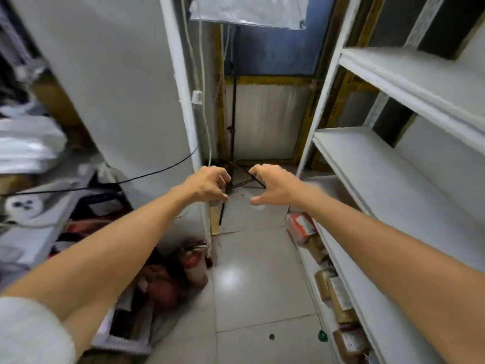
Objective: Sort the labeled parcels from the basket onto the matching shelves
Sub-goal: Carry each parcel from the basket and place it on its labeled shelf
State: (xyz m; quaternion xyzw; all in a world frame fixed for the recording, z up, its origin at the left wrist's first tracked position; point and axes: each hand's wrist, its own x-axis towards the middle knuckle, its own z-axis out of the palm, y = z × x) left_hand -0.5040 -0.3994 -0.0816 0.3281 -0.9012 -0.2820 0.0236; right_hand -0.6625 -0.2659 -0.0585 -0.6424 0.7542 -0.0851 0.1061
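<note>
- Here, in a narrow storeroom aisle, a person stretches both bare arms forward over the pale tiled floor (249,271).
- The left hand (207,185) is held out at mid-frame with its fingers half bent and the thumb set apart below them, a narrow gap between, and nothing is in its grasp.
- The right hand (273,185) hangs just beside it, apart from it, its fingers arched over a wider gap to the thumb; it too holds nothing.
- A white sleeve (31,332) shows at the lower left corner, on the left arm.
- The white shelves (393,158) run along the right side, and the two upper boards in view are bare.
- Brown parcels (338,298) lie in a row on the lowest level of those shelves, near the floor and below the right forearm, with pale labels too blurred to read.
- A red-and-white box (301,227) sits at the far end of that row.
- No basket can be made out for certain amid the blurred clutter at left.
- A red fire extinguisher (194,261) stands on the floor under the left forearm, at the foot of a tall white panel (105,88).
- A black tripod stand (233,127) rises at the end of the aisle, beyond both hands.
- A black cable (147,174) sags across the panel.
</note>
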